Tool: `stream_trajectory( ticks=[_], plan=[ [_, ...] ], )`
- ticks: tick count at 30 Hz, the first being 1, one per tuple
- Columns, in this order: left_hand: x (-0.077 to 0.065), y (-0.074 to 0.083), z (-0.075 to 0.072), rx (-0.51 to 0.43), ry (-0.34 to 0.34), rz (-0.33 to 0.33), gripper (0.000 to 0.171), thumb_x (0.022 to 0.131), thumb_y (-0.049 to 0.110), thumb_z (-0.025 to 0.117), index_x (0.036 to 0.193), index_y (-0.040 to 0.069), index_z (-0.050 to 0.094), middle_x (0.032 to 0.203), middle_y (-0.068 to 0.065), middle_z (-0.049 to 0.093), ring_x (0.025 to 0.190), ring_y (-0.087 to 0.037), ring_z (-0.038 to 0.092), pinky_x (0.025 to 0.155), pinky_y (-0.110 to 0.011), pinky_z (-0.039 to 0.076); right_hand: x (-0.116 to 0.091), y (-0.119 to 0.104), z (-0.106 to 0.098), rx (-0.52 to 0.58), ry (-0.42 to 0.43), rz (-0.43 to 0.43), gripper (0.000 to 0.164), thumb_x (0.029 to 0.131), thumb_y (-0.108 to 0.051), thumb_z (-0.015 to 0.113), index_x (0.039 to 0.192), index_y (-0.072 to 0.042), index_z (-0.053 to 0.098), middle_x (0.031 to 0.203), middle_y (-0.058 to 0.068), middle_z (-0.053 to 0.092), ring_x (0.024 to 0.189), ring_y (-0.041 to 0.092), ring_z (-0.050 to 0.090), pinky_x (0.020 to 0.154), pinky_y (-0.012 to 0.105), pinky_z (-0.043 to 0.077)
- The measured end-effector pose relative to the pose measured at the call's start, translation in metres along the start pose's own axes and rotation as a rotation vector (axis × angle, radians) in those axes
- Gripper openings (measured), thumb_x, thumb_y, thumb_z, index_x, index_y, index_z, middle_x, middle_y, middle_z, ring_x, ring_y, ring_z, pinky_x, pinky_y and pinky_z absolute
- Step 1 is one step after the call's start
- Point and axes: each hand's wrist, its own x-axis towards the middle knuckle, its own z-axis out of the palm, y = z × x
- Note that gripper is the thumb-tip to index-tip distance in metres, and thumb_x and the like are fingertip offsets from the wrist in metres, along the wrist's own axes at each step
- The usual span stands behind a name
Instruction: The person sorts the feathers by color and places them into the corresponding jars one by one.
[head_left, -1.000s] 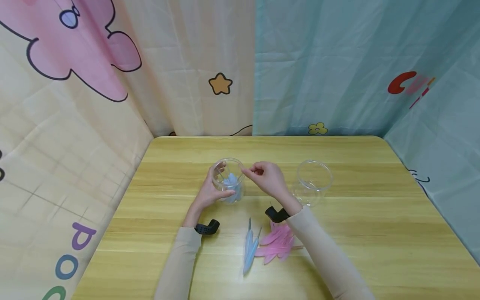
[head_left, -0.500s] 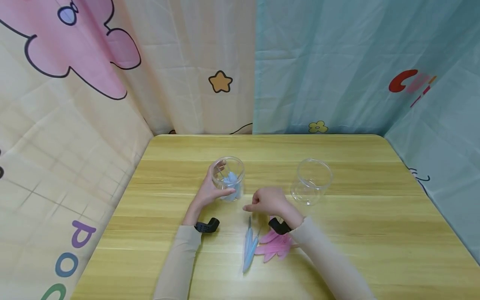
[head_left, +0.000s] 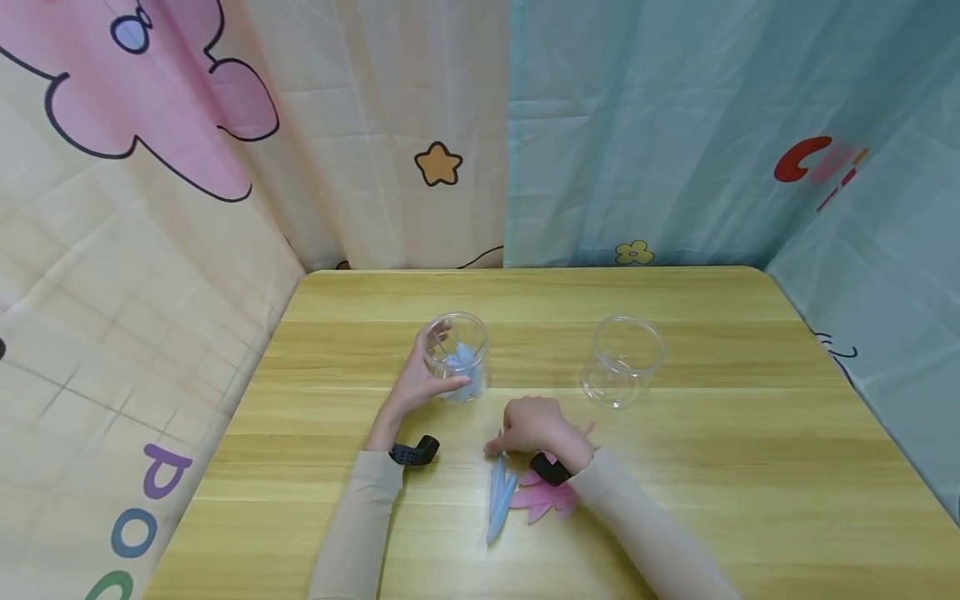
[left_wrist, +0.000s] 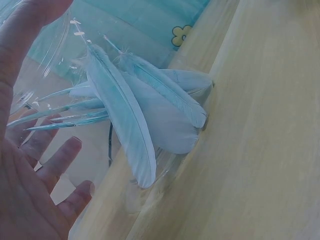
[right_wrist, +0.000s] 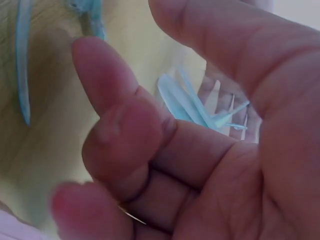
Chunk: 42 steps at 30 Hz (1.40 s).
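My left hand (head_left: 420, 382) grips a clear cup (head_left: 487, 343) on the table, thumb at the front and fingers round the far side. Inside it stand several pale blue feathers (left_wrist: 125, 115), quills leaning up toward the rim. My right hand (head_left: 531, 423) is low over the table, its fingertips by the quill ends of two blue feathers (head_left: 498, 510) that lie side by side. In the right wrist view, thumb and index finger (right_wrist: 102, 75) are apart with nothing between them; the other fingers are bent. Pink feathers (head_left: 542, 498) lie in a pile, partly hidden under the right wrist.
A second clear cup (head_left: 663, 350) stands to the right on the wooden table (head_left: 750, 467). Printed curtains (head_left: 360, 125) rise behind the table and on both sides. Each wrist wears a black camera band (head_left: 415, 452).
My right hand has left the rim of the blue-feather cup and come down toward me to the two blue feathers on the table. The left hand stays on its cup.
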Motion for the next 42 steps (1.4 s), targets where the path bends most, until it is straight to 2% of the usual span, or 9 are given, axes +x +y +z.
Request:
stream_trajectory(
  ticks=[8, 15, 25, 33, 39, 42],
  plan=[
    [-0.002, 0.002, 0.001, 0.026, 0.012, -0.023, 0.094, 0.074, 0.007, 0.081, 0.146, 0.003, 0.020, 0.148, -0.016, 0.029, 0.134, -0.033, 0.025, 0.106, -0.055, 0.021, 0.001, 0.001, 0.008, -0.034, -0.002, 0.017, 0.048, 0.072, -0.050, 0.076, 0.049, -0.017, 0.050, 0.046, -0.008, 0.042, 0.045, 0.009, 0.039, 0.046, 0.028, 0.032],
    [-0.002, 0.003, 0.000, 0.020, 0.011, -0.020, 0.095, 0.074, 0.007, 0.081, 0.146, 0.003, 0.020, 0.148, -0.016, 0.028, 0.134, -0.034, 0.024, 0.105, -0.056, 0.022, 0.003, 0.002, 0.010, -0.043, 0.006, 0.034, 0.043, 0.071, -0.047, 0.077, 0.051, -0.018, 0.052, 0.048, -0.008, 0.045, 0.047, 0.009, 0.041, 0.048, 0.029, 0.034],
    [-0.003, 0.003, 0.000, 0.012, 0.007, -0.021, 0.094, 0.074, 0.006, 0.081, 0.146, 0.005, 0.021, 0.148, -0.015, 0.029, 0.134, -0.034, 0.024, 0.104, -0.057, 0.023, 0.003, 0.003, 0.012, 0.019, -0.001, 0.036, 0.045, 0.071, -0.042, 0.079, 0.047, -0.018, 0.049, 0.045, -0.009, 0.039, 0.045, 0.009, 0.038, 0.045, 0.026, 0.030],
    [-0.003, 0.002, 0.001, 0.000, 0.009, -0.009, 0.094, 0.074, 0.005, 0.081, 0.146, 0.004, 0.021, 0.148, -0.016, 0.028, 0.134, -0.036, 0.023, 0.104, -0.058, 0.021, 0.005, 0.003, 0.013, 0.069, 0.012, 0.043, 0.041, 0.070, -0.038, 0.081, 0.048, -0.018, 0.052, 0.045, -0.009, 0.041, 0.045, 0.009, 0.041, 0.045, 0.026, 0.030],
    [-0.002, 0.001, 0.000, 0.002, 0.004, -0.005, 0.095, 0.074, 0.005, 0.081, 0.147, 0.005, 0.020, 0.149, -0.016, 0.027, 0.134, -0.036, 0.023, 0.104, -0.057, 0.022, 0.006, 0.003, 0.015, 0.126, 0.026, 0.038, 0.042, 0.070, -0.033, 0.080, 0.046, -0.017, 0.050, 0.042, -0.010, 0.036, 0.043, 0.008, 0.038, 0.043, 0.024, 0.028],
    [-0.003, 0.001, 0.000, -0.003, 0.005, 0.002, 0.094, 0.074, 0.005, 0.080, 0.147, 0.003, 0.020, 0.148, -0.017, 0.028, 0.134, -0.038, 0.023, 0.104, -0.059, 0.021, 0.006, 0.005, 0.016, 0.144, 0.022, 0.029, 0.037, 0.071, -0.031, 0.079, 0.047, -0.016, 0.054, 0.043, -0.010, 0.038, 0.043, 0.008, 0.038, 0.042, 0.023, 0.028]
  ],
)
